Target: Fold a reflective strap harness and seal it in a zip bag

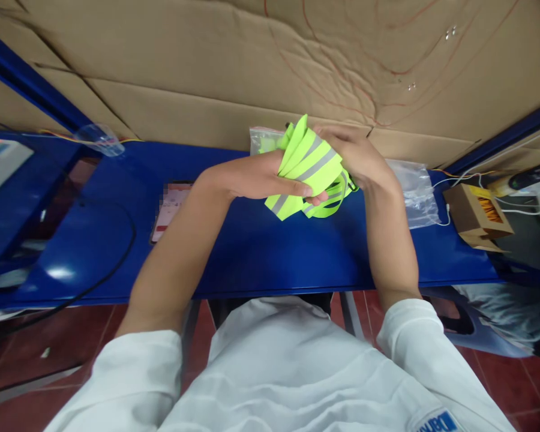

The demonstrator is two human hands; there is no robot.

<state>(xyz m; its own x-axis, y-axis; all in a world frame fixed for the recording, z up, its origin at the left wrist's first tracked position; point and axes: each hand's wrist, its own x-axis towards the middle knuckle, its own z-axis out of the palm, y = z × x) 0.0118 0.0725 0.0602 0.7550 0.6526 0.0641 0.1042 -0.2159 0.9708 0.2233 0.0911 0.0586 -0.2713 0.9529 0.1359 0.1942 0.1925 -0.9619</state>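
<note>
From my head view, my left hand (261, 177) and right hand (357, 157) are both clamped on a folded neon-yellow reflective vest (308, 168), held between them just above the blue bench (252, 246). Cardboard sheets (207, 72) line the wall behind.

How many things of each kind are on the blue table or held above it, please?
Folded neon-yellow reflective strap bundle, held by left hand and right hand: 1
Clear plastic bags, one behind the bundle, one at right: 2
Small cardboard box: 1
Phone-like flat device: 1
Black cable: 1
Total: 6
</note>
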